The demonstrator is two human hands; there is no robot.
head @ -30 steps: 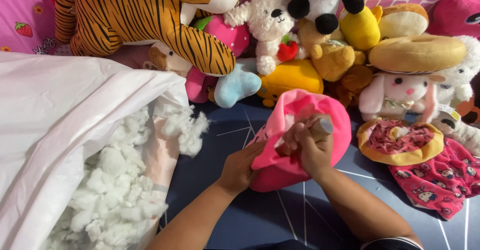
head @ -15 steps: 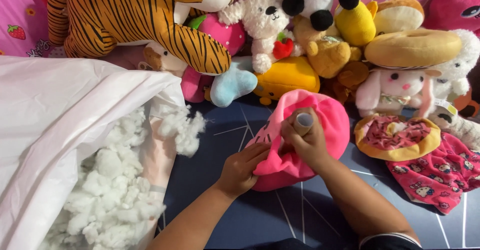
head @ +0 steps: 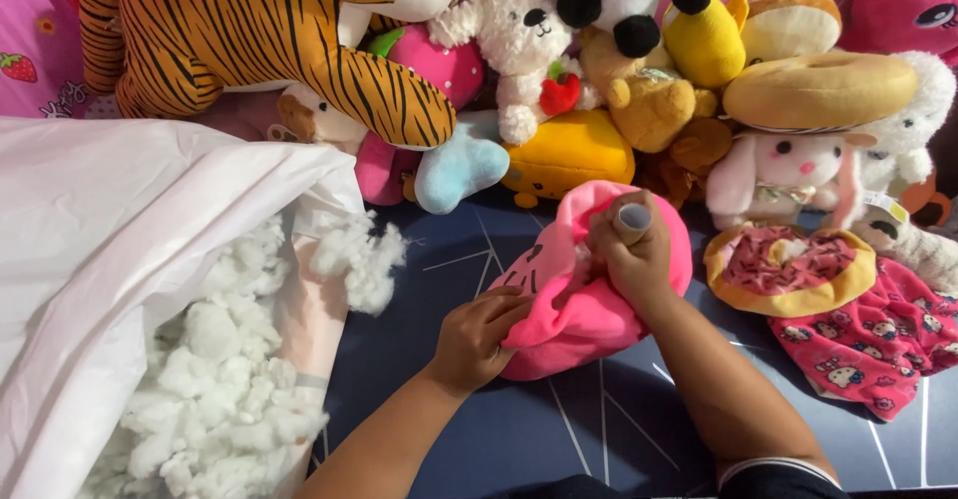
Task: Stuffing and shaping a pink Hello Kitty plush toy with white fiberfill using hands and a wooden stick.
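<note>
A pink plush toy skin [head: 579, 309], partly filled, lies on the dark blue mat [head: 599, 429]. My left hand [head: 479, 334] grips its lower left edge. My right hand [head: 629, 249] is closed around a grey-tipped stick and presses it down into the toy's opening, where a bit of white stuffing shows. At the left, a large white plastic bag [head: 130, 220] lies open with loose white stuffing [head: 220, 379] spilling out of it.
Stuffed toys pile along the back: a striped tiger [head: 249, 40], a white bear [head: 519, 30], a yellow plush [head: 569, 155], a white bunny [head: 788, 175]. A flat doughnut-shaped plush [head: 788, 269] and pink printed fabric [head: 878, 344] lie at the right.
My right hand has turned and pushed the stick deeper into the pink toy. My left hand slid from the toy's middle to its lower left edge.
</note>
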